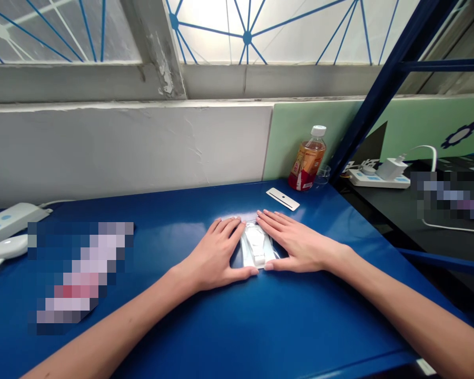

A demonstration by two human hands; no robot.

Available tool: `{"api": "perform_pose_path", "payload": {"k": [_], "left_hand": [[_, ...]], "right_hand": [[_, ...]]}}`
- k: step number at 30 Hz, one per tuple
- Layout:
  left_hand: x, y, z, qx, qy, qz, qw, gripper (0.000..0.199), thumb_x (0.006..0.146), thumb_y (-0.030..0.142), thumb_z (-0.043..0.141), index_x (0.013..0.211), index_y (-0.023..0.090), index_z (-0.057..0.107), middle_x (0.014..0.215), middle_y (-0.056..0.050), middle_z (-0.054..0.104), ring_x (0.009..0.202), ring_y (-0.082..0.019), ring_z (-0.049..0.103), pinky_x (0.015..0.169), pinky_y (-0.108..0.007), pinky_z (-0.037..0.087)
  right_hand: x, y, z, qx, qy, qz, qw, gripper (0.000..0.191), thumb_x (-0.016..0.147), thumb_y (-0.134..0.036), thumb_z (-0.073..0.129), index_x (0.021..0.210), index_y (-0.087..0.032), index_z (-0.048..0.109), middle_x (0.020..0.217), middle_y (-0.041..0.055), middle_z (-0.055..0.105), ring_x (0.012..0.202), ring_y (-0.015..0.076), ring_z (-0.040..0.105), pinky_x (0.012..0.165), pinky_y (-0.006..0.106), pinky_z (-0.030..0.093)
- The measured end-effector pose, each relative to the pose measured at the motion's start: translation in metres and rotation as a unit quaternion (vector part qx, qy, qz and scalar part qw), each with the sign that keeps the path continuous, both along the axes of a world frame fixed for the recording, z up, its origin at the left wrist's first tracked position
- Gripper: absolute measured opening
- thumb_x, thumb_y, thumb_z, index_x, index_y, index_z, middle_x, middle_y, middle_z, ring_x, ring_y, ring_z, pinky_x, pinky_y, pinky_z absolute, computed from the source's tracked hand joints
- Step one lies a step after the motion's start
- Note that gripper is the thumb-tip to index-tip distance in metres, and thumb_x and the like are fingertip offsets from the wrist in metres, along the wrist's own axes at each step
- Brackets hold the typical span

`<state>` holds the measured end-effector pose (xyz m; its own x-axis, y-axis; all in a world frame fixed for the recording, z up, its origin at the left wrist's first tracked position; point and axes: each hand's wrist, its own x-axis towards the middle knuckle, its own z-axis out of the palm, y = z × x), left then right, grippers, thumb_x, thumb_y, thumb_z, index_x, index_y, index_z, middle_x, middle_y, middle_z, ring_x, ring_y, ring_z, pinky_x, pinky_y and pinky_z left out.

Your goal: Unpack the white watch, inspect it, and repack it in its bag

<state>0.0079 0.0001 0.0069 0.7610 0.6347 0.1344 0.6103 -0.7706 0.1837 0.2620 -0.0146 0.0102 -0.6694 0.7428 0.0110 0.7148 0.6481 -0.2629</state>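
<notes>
Your left hand (223, 252) and your right hand (298, 239) lie palm down on the glossy blue tabletop (221, 337), one on each side of a small clear plastic packet (256, 243) with a white object inside. Both hands are open, with the fingers extended and the thumbs pointing in toward the near end of the packet; neither is closed around anything. Your fingers are at its left and right edges, but you cannot tell how firmly they press.

Beyond your right hand lies a flat white rectangular card with a dark slot (283, 199). Farther back, a clear bottle with a white cap and an orange-and-red label (307, 163) stands near the wall, just beside a small clear cup (323, 176). At the far left sits a white power strip (11, 222), with a blurred-out object (81, 273) nearer you.
</notes>
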Motion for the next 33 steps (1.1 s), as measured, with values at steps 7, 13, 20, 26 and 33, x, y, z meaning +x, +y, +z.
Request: {"api": "perform_pose_path", "payload": {"k": [7, 13, 20, 26, 33], "left_hand": [[-0.001, -0.001, -0.002, -0.011, -0.009, -0.003, 1.000, 0.090, 0.086, 0.071, 0.046, 0.150, 0.010, 0.030, 0.152, -0.020, 0.037, 0.140, -0.036, 0.033, 0.116, -0.053, 0.020], [-0.003, -0.001, -0.003, -0.020, -0.010, -0.012, 1.000, 0.086, 0.091, 0.058, 0.047, 0.155, 0.011, 0.014, 0.159, -0.020, 0.019, 0.148, -0.034, 0.016, 0.118, -0.053, 0.018], [-0.002, -0.004, 0.000, 0.001, -0.058, 0.000, 0.998, 0.069, 0.091, 0.037, 0.049, 0.150, 0.009, 0.028, 0.156, -0.020, 0.030, 0.145, -0.032, 0.026, 0.116, -0.049, 0.028], [0.000, -0.003, 0.000, -0.004, -0.064, 0.025, 0.998, 0.071, 0.086, 0.053, 0.058, 0.141, 0.011, 0.044, 0.146, -0.019, 0.046, 0.138, -0.036, 0.037, 0.111, -0.052, 0.036], [-0.004, 0.003, -0.005, 0.002, -0.079, 0.047, 0.996, 0.069, 0.083, 0.046, 0.061, 0.139, 0.008, 0.047, 0.144, -0.019, 0.048, 0.137, -0.036, 0.040, 0.111, -0.050, 0.038]], "right_hand": [[0.003, 0.002, -0.004, 0.003, 0.020, 0.005, 1.000, 0.098, 0.084, -0.072, 0.048, 0.153, -0.006, 0.025, 0.159, 0.0193, 0.021, 0.147, 0.0340, 0.021, 0.119, 0.049, 0.023], [0.002, 0.006, -0.001, 0.064, 0.061, -0.010, 0.996, 0.062, 0.096, -0.052, 0.044, 0.145, -0.014, 0.043, 0.143, 0.0201, 0.049, 0.130, 0.0327, 0.049, 0.106, 0.049, 0.042], [0.001, 0.007, 0.001, 0.122, 0.072, -0.082, 0.986, 0.058, 0.089, -0.060, 0.054, 0.129, -0.018, 0.061, 0.101, 0.0140, 0.067, 0.088, 0.0269, 0.064, 0.076, 0.040, 0.053], [-0.001, 0.005, -0.001, 0.124, 0.075, -0.112, 0.983, 0.043, 0.089, -0.056, 0.056, 0.108, -0.020, 0.071, 0.069, 0.0043, 0.066, 0.063, 0.0197, 0.062, 0.061, 0.032, 0.048], [0.005, 0.010, 0.002, 0.129, 0.100, -0.023, 0.986, 0.056, 0.089, -0.050, 0.058, 0.133, -0.015, 0.057, 0.130, 0.0168, 0.060, 0.119, 0.0303, 0.057, 0.098, 0.044, 0.048]]}}
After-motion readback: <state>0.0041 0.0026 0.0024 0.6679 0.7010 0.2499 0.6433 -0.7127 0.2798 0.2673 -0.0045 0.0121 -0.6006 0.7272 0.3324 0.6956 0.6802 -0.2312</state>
